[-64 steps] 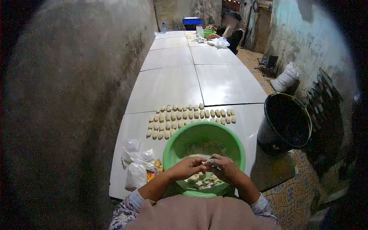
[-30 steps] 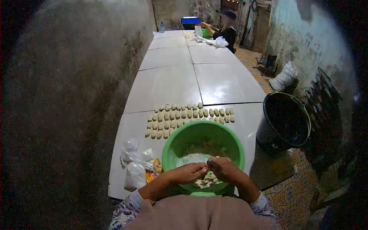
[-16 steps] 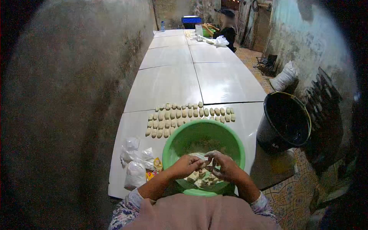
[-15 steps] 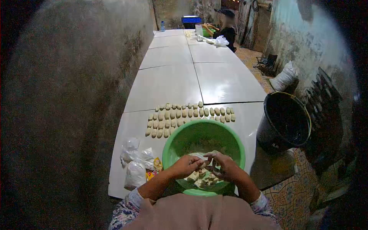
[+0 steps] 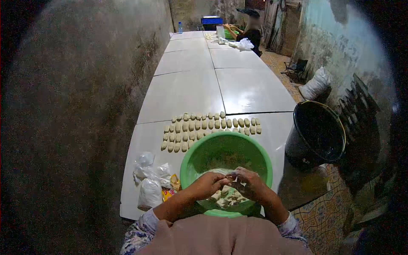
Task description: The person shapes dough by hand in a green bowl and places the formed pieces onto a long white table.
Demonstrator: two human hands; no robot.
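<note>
Over the green basin [image 5: 255, 161] my left hand [image 5: 211, 184] and my right hand [image 5: 250, 184] meet, fingers closed together. Between the fingertips they pinch a small piece of dough, mostly hidden by the fingers. Below them, in the basin's bottom, lie several torn pale dough pieces [image 5: 227, 199] with white flour around them. Behind the basin, rows of small oblong dough rolls [image 5: 185, 126] lie on the white table [image 5: 182, 95]; the basin's rim hides some of the nearer ones.
Bags of white powder [image 5: 150, 193] and a yellow packet [image 5: 168, 194] lie left of the basin. A black bucket [image 5: 316, 131] stands at the right table edge. A white sack [image 5: 315, 84] leans by the right wall. At the far end, a person [image 5: 253, 36] works over another green basin [image 5: 230, 35].
Both hands stay over the basin, and their fingertips have shifted slightly and come closer together around the dough piece. The dough rolls on the table have not moved.
</note>
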